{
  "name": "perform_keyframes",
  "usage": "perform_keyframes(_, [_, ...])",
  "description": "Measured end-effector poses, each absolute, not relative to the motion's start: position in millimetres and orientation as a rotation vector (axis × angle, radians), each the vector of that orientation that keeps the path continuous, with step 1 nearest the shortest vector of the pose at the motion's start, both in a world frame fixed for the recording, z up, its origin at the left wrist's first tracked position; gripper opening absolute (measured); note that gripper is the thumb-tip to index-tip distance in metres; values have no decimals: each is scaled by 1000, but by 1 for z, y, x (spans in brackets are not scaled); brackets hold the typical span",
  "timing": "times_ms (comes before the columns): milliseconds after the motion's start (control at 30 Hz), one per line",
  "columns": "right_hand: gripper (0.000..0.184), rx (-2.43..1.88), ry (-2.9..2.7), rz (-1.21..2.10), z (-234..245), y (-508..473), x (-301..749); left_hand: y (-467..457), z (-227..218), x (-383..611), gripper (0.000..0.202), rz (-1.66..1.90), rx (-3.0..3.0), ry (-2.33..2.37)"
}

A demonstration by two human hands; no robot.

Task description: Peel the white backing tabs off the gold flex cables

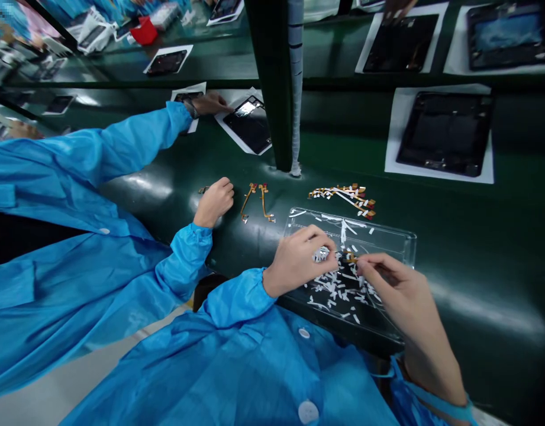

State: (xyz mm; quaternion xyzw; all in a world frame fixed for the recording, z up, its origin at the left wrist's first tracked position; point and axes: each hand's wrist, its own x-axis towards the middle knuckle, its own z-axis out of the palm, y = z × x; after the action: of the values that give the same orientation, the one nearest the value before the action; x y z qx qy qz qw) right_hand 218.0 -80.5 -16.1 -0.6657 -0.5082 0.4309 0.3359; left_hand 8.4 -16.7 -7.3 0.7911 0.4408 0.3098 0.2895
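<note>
The shiny blue smock (254,370) has round white buttons (308,412).

Flex cables (338,192), tray (390,228) on green bench (480,248).

Illumination is moderate and cool. The glossy worktop (467,242) returns broad, soft glare toward its left end and along its right side; it darkens at the near right corner. A flat panel (250,130) by the far edge carries a hard white highlight. The left hand (301,257) and right hand (405,287) are acceptably sharp. Beyond the far left corner, objects blur — wide-angle stretching and a pixelated patch included.
</note>
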Motion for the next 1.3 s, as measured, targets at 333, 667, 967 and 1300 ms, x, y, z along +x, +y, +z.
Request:
perform_keyframes(333, [35,-1670,-1400,1153,-12,-71,209,1,-11,2,15,702,1561,1013])
perform_keyframes(667, [32,-1625,-1468,1147,-20,-76,212,2,-11,-6,13,1081,1802,1334])
perform_keyframes(967, [24,-1575,-1547,1098,-14,-72,202,-25,-8,5,18,861,2262,1146])
perform_keyframes(1300, [30,-1726,-1407,1031,-1,-81,234,-13,-17,-2,15,680,2261,1287])
